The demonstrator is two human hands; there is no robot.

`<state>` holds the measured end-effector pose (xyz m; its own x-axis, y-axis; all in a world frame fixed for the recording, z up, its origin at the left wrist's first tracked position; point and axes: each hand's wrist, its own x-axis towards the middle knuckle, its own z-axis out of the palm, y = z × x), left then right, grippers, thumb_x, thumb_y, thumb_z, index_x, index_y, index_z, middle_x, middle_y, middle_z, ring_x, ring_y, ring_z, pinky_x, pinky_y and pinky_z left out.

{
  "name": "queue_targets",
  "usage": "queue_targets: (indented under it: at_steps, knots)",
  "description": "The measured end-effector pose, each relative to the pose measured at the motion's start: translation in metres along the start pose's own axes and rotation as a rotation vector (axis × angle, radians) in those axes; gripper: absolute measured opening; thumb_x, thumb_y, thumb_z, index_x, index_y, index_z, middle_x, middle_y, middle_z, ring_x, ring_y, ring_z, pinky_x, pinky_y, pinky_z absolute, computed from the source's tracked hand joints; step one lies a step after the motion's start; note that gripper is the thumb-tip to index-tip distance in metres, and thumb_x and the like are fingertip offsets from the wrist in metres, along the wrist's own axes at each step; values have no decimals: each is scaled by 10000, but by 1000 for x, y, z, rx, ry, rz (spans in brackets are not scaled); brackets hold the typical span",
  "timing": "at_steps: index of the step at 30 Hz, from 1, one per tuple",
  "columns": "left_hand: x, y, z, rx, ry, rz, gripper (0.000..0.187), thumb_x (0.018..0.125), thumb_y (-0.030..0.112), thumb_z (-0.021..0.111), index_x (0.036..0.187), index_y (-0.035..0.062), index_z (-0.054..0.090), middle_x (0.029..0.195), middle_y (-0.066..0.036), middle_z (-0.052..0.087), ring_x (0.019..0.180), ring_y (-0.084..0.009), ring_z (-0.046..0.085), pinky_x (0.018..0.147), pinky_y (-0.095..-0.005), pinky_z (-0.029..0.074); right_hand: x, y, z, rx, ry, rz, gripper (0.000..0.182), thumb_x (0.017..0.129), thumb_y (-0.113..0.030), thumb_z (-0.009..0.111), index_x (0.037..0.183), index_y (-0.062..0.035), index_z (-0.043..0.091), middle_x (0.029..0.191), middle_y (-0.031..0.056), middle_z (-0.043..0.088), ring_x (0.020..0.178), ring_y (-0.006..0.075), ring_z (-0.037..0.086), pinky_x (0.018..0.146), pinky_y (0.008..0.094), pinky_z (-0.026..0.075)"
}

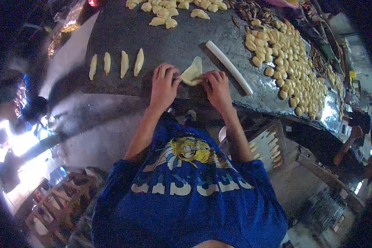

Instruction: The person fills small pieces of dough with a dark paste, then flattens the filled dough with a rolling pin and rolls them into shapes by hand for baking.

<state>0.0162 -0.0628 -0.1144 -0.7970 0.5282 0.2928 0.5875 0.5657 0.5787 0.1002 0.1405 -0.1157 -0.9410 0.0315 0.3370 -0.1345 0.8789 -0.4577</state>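
A dark worktable (124,33) carries a heap of dough balls (289,58) at right, a white rolling pin (229,67), four shaped pieces (115,64) at left. Near edge, centre: left hand (163,85) and right hand (217,89) seemingly pinch one flat dough piece (193,71) between them.

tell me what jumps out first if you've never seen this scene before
The eye lands on the two hands at the middle of the dark table: the left hand and right hand pinch a flat piece of dough between them. To the right lies a big heap of small dough balls, with a white rolling stick beside the hands. Four shaped dough rolls sit in a row on the left.
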Motion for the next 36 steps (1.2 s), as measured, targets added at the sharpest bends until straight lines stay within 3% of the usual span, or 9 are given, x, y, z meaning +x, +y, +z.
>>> queue_targets:
  at_steps: [4, 9, 15, 18, 23, 26, 28, 32, 36]
  knots:
    - [17, 8, 13, 166, 61, -68, 469, 860, 127, 621, 1277, -9, 455, 1372, -211, 392, 1358, -407, 304, 1114, -496, 291, 9, -19, 16, -74, 81, 319, 317, 778, -19, 653, 1077, -64, 559, 1098, 152, 539, 1029, 376, 489, 865, 493, 406]
    - [71, -9, 37, 350, 141, -117, 438, 881, 112, 554, 1275, -52, 453, 1401, -261, 359, 1396, -432, 246, 1131, -521, 255, 43, -16, 37, -337, 114, 581, 385, 772, -54, 650, 1127, -47, 503, 1163, 183, 490, 1098, 411, 452, 878, 548, 389]
    - [160, -38, 54, 484, 259, 32, 450, 862, 132, 540, 1260, -64, 467, 1387, -273, 368, 1376, -440, 281, 1110, -535, 279, 104, 41, 40, -493, 195, 670, 295, 825, -130, 540, 1078, 11, 482, 1142, 209, 494, 1108, 419, 464, 914, 568, 380]
    - [202, -48, 59, 546, 355, 210, 449, 839, 126, 570, 1249, -36, 485, 1344, -244, 407, 1326, -423, 345, 1083, -538, 304, 132, 75, 43, -765, 334, 539, 274, 832, -144, 523, 1049, 21, 499, 1126, 221, 503, 1086, 423, 488, 913, 562, 380]
    - [230, -52, 47, 574, 335, 147, 436, 915, 150, 571, 1309, -22, 492, 1428, -251, 369, 1356, -399, 328, 1091, -564, 290, 153, 108, 19, -467, 227, 499, 276, 857, -207, 608, 1021, 11, 566, 1065, 202, 581, 1041, 380, 544, 898, 462, 443]
    - [203, -37, 9, 342, 435, 111, 413, 888, 104, 558, 1268, -41, 483, 1381, -246, 384, 1302, -413, 364, 1069, -544, 314, 130, 88, -1, 137, -65, 401, 326, 839, -188, 647, 1103, -12, 574, 1100, 177, 593, 1035, 375, 557, 891, 444, 456]
    - [157, -15, -20, 159, 559, 144, 409, 811, 78, 610, 1202, 4, 519, 1302, -207, 447, 1244, -386, 422, 1045, -532, 331, 119, 60, -3, 175, -79, 112, 342, 825, -166, 667, 1127, -29, 585, 1091, 171, 607, 1020, 376, 573, 886, 451, 463]
    - [30, 24, -57, 156, 447, -118, 387, 814, 29, 601, 1189, 6, 507, 1284, -201, 469, 1216, -387, 442, 1025, -474, 362, 124, 31, -8, -58, -29, -354, 313, 811, -139, 685, 1098, -33, 618, 1042, 167, 627, 955, 357, 612, 846, 441, 489]
    - [-69, 29, -80, 179, 488, -353, 392, 812, -30, 597, 1192, 20, 515, 1261, -179, 488, 1189, -367, 472, 979, -432, 403, 135, 33, 2, 14, -216, -38, 264, 824, -138, 693, 1062, -34, 644, 974, 160, 654, 864, 303, 658, 785, 388, 519]
